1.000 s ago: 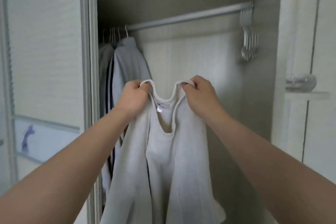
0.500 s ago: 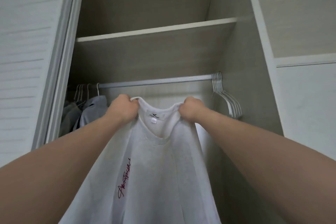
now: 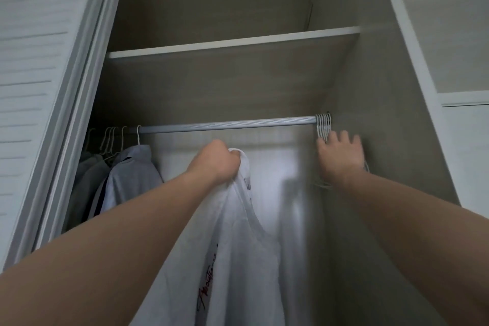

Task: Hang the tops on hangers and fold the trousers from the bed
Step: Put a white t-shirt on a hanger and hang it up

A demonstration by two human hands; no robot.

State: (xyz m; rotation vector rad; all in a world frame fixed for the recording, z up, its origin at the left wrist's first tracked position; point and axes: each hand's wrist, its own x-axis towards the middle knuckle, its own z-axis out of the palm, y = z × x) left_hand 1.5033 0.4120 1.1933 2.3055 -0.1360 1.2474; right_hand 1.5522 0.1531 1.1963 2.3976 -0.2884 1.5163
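Clutching top (image 3: 232, 259), right hand (image 3: 340, 156) at rail-end hangers (image 3: 323, 124)

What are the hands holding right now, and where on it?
Left hand grips the white top at its neckline. Right hand, fingers spread by the empty hangers, holds nothing visible.

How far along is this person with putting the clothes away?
Done: grey tops already hang on hangers at the left of the rail. In hand: the left hand grips a white top by its neck, not yet on a hanger; the right hand is at the empty hangers. Left: hanging this top; the bed and trousers are out of view.
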